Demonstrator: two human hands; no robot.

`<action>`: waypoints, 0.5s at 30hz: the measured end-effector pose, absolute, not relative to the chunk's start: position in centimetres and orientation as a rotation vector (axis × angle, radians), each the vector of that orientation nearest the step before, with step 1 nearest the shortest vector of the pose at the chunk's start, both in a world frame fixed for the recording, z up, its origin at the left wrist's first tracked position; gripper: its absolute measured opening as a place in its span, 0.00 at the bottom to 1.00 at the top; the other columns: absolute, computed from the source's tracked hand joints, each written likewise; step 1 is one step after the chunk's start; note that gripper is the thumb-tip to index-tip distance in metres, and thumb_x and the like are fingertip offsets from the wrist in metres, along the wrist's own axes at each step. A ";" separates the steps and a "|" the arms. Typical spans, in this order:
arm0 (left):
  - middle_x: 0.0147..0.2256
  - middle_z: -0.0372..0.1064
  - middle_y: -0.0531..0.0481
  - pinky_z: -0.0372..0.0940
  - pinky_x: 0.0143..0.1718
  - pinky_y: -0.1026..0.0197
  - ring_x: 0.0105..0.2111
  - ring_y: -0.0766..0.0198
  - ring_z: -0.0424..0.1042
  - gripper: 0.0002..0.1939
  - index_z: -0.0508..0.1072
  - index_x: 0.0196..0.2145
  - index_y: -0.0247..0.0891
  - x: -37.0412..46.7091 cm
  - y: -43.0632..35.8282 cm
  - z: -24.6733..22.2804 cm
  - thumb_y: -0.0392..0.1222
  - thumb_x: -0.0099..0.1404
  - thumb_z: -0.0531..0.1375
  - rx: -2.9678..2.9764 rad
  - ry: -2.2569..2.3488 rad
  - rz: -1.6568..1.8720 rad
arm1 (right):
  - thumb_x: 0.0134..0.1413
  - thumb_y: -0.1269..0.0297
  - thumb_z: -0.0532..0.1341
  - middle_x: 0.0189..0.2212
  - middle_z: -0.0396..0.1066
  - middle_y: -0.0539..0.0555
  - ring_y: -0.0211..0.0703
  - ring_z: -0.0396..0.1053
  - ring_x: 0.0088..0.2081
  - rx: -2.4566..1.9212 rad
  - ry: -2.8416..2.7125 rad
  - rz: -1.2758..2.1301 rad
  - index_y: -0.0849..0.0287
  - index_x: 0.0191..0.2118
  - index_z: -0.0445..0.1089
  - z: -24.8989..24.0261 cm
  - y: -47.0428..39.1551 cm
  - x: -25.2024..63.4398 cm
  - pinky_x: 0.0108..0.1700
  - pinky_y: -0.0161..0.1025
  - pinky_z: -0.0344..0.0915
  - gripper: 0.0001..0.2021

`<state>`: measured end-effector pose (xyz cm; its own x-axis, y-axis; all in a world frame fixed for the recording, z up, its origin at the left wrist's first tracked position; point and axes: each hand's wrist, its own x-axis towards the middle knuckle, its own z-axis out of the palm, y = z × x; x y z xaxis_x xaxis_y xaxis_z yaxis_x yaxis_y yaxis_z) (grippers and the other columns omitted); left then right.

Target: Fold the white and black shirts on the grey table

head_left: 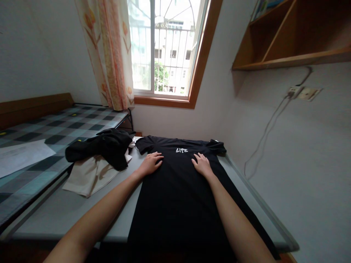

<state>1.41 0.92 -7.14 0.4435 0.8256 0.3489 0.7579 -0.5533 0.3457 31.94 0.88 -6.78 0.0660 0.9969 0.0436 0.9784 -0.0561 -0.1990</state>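
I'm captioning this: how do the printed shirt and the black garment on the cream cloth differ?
The shirt is spread flat, the black garment bunched up. The left hand and right hand touch the shirt; neither touches the garment. Both are black cloth.

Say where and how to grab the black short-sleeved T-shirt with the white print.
I'd pinch the black short-sleeved T-shirt by both sleeves, coming from above its outer sides: they jut out at the far end, while the body lies flat on the grey tabletop.
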 end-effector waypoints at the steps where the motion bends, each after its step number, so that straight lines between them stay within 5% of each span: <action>1: 0.56 0.68 0.46 0.57 0.60 0.51 0.57 0.55 0.64 0.18 0.74 0.51 0.41 1.4 0.9 -7.1 0.44 0.66 0.54 2.551 1.409 0.734 | 0.65 0.54 0.47 0.66 0.49 0.60 0.51 0.44 0.67 -2.157 -2.027 0.156 0.61 0.65 0.57 -6.8 0.9 31.9 0.65 0.47 0.42 0.27; 15: 0.56 0.68 0.45 0.57 0.60 0.51 0.58 0.55 0.64 0.18 0.73 0.51 0.41 1.4 0.8 -6.9 0.44 0.66 0.54 2.549 1.423 0.717 | 0.65 0.54 0.47 0.66 0.50 0.61 0.51 0.45 0.67 -2.157 -2.035 0.149 0.61 0.65 0.57 -6.9 0.9 31.9 0.65 0.47 0.43 0.27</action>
<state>1.42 0.83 -6.95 0.4407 0.8314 0.3385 0.7671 -0.5446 0.3390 31.94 0.90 -6.85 0.0627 0.9970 0.0448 0.9798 -0.0529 -0.1929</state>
